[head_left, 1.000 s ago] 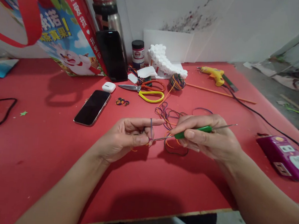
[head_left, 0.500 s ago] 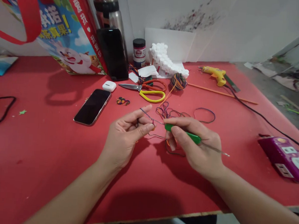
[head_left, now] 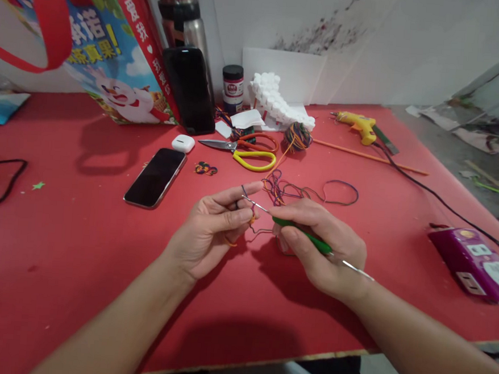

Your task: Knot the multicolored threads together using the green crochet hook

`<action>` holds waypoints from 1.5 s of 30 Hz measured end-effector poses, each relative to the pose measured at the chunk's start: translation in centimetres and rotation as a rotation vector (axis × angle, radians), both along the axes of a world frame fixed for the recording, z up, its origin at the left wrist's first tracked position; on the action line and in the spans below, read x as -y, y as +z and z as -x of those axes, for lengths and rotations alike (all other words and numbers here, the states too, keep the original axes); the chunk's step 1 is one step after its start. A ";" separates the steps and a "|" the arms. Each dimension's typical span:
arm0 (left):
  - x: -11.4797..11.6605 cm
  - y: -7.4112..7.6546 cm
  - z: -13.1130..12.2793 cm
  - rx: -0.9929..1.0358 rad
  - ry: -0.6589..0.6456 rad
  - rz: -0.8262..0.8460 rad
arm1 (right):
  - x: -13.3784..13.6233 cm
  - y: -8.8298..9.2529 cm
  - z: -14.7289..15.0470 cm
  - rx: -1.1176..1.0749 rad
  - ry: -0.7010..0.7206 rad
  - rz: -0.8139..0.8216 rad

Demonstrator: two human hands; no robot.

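My right hand point(head_left: 320, 243) is closed round a green-handled crochet hook point(head_left: 303, 235), whose metal tip points up left toward my left hand. My left hand point(head_left: 215, 224) pinches multicoloured yarn point(head_left: 251, 215) between thumb and forefinger, right at the hook's tip. Loose loops of the same yarn point(head_left: 300, 192) trail over the red table point(head_left: 98, 267) behind my hands and lead back to a small yarn ball point(head_left: 297, 136).
A black phone point(head_left: 155, 177) and a white earbud case point(head_left: 183, 143) lie at the left. Scissors point(head_left: 243, 150), a small jar point(head_left: 232, 89), white foam point(head_left: 276, 103), a yellow glue gun point(head_left: 358, 125) with its cable, a printed bag point(head_left: 92, 45) and a purple power strip point(head_left: 475, 262) stand around.
My right hand turned the hook round, so its working tip now points up left into the yarn. Both hands shifted slightly together; the left keeps its pinch.
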State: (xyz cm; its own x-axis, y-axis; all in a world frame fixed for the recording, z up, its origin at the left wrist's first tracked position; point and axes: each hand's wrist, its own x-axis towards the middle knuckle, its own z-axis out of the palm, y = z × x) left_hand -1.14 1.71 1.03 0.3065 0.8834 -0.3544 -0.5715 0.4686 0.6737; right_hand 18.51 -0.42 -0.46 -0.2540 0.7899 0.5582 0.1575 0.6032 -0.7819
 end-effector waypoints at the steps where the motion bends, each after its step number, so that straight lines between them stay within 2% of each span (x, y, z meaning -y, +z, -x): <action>1: -0.1 0.0 0.3 0.000 -0.011 -0.010 | -0.1 0.2 -0.2 -0.013 -0.003 0.019; 6: -0.7 0.1 1.2 0.002 -0.083 -0.047 | -0.7 1.2 -1.2 -0.055 0.016 0.067; 10: -0.8 0.2 1.3 0.005 -0.163 -0.021 | -1.0 1.6 -2.3 -0.125 0.041 0.262; 14: -0.8 0.2 1.4 0.013 -0.259 0.000 | -1.4 1.8 -3.4 -0.202 0.141 0.478; 18: -0.7 0.1 1.4 0.012 -0.317 -0.022 | -1.8 2.0 -3.7 -0.285 0.181 0.624; 21: -0.5 0.1 1.0 -0.021 -0.285 -0.071 | -2.0 1.8 -3.0 -0.387 0.218 0.737; 24: -0.2 0.2 0.3 -0.066 -0.157 -0.095 | -1.6 1.2 -1.8 -0.485 0.245 0.757; 27: 0.1 0.2 -0.4 -0.110 -0.004 -0.109 | -0.9 0.5 -0.7 -0.489 0.178 0.664; 31: 0.5 -0.2 -1.0 -0.248 0.148 -0.194 | -0.3 0.3 0.0 -0.326 0.018 0.530; 34: 0.7 -0.7 -1.4 -0.395 0.212 -0.259 | -0.4 0.3 0.1 -0.187 -0.035 0.480; 37: 0.9 -0.9 -1.8 -0.444 0.251 -0.232 | -0.3 -0.1 0.4 -0.037 -0.104 0.372; 41: 0.9 -0.5 -1.9 -0.239 0.234 -0.127 | 0.4 -0.8 0.9 0.098 -0.183 0.148; 45: 0.5 -0.1 -1.2 -0.051 0.085 -0.038 | 0.7 -1.0 0.7 0.063 -0.104 0.071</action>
State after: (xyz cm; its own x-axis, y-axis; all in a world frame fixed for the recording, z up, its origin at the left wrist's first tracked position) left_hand 0.02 1.16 0.89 0.2126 0.9184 -0.3336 -0.5723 0.3937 0.7193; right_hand 17.79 -1.12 -1.47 -0.2014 0.8507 0.4855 0.2669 0.5246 -0.8085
